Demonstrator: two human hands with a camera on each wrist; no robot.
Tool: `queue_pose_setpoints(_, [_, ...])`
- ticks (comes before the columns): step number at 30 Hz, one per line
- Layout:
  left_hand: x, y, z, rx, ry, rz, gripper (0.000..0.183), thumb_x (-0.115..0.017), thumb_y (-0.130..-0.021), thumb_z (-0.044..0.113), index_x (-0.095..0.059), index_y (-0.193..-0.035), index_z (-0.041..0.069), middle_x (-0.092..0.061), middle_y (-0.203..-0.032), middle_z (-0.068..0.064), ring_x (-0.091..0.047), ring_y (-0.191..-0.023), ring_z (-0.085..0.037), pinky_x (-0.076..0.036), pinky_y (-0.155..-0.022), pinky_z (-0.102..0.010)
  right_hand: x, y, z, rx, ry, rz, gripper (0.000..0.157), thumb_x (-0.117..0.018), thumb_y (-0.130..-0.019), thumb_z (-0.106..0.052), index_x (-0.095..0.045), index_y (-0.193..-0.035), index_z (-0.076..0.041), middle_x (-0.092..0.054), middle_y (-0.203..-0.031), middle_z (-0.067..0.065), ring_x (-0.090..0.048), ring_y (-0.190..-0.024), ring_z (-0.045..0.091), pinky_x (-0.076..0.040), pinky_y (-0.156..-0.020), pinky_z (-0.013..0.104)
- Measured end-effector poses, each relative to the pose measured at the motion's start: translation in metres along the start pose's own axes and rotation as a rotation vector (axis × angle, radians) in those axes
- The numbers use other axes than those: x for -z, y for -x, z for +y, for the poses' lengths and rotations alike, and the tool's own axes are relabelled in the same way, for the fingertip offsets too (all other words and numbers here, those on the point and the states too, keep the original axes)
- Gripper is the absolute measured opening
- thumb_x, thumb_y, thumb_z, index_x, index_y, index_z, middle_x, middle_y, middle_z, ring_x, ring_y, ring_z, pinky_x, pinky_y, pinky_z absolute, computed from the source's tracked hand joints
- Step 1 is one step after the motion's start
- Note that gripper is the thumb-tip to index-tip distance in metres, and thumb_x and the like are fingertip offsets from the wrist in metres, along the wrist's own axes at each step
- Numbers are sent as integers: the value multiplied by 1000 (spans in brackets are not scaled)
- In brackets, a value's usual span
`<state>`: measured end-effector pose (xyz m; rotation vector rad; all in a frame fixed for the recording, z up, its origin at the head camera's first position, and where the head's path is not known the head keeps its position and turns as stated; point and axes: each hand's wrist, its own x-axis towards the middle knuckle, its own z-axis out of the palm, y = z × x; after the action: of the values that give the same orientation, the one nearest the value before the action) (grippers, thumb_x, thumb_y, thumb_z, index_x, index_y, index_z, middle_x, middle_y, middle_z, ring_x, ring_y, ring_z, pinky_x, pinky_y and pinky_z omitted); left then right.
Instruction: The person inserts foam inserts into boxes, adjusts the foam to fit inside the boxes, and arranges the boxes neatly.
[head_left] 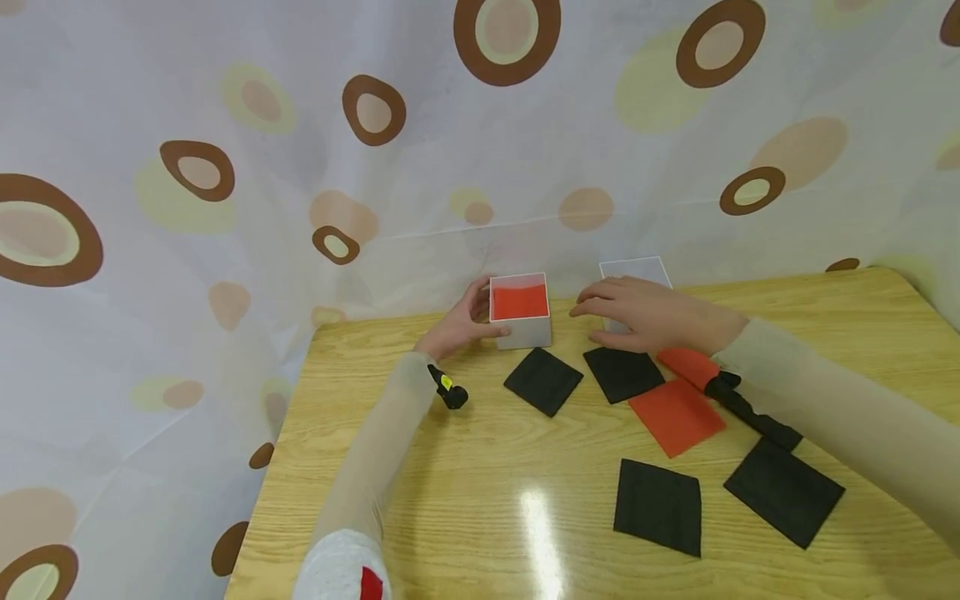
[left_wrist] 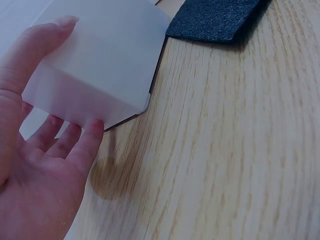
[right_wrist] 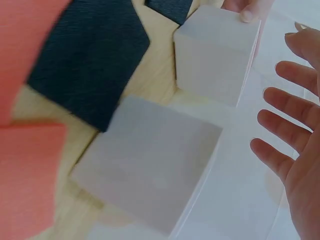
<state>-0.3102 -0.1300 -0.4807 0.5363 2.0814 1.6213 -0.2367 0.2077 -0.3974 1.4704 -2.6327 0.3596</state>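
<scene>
One patterned curtain (head_left: 420, 183) hangs behind everything, right at the back of the wood table (head_left: 465, 500). Table looks smooth and shiny, so boxes and squares could slide easily if bumped.

Right hand (head_left: 645, 312): fingers apart, mostly extended, no grip, nothing held that shows. It hangs over the right box, blocking the head view; can't tell what's inside. A low dip of the wrist could knock that box into the curtain, since it stands close to it.

Left hand (head_left: 459, 327): part-closed, gripping the left box, thumb on the front wall, fingers round the side. Too hard a squeeze might bend the walls if they're thin; too loose and the box could skid.

Left box (head_left: 527, 334) has a red square (head_left: 521, 302) inside; tipping could spill it. Right box (right_wrist: 150, 165) is unheld, a gap between the two.

Near black square (head_left: 543, 382) lies just in front of the left box; dragging the box forward would ride over it. Middle black square (head_left: 622, 373) and loose red square (head_left: 677, 417) meet at their edges, so a grab might take both. Another red piece (head_left: 686, 365) sits by the right cuff; sleeve could sweep it.
</scene>
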Motion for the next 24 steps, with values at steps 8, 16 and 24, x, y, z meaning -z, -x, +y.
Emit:
queue_pose_setpoints(8, [0, 2, 3, 1, -10, -2, 99, -79, -92, 6, -17, -165, 26, -31, -168, -3, -29, -155, -23, -32, -123, -42, 0, 43, 0, 38, 13, 78, 38, -81, -90, -15, -69, -126, -8, -68, -123, 9, -64, -111, 30, -56, -92, 50])
queue_pose_setpoints(16, [0, 0, -1, -5, 12, -7, 98, -79, -92, 5, -18, -165, 28, -33, -167, -1, -30, -155, -22, -32, -123, -42, -12, 84, -1, -54, -8, 83, 46, -88, -83, -17, -69, -125, -10, -64, -127, 6, -63, -110, 25, -59, -89, 49])
queue_pose_setpoints(24, [0, 0, 1, -4, 15, -5, 96, -79, -92, 3, -20, -164, 28, -34, -165, -1, -32, -154, -21, -37, -120, -43, -23, 111, -2, -67, -10, 112, 49, -90, -79, -16, -71, -123, -7, -68, -124, 3, -65, -109, 24, -59, -87, 48])
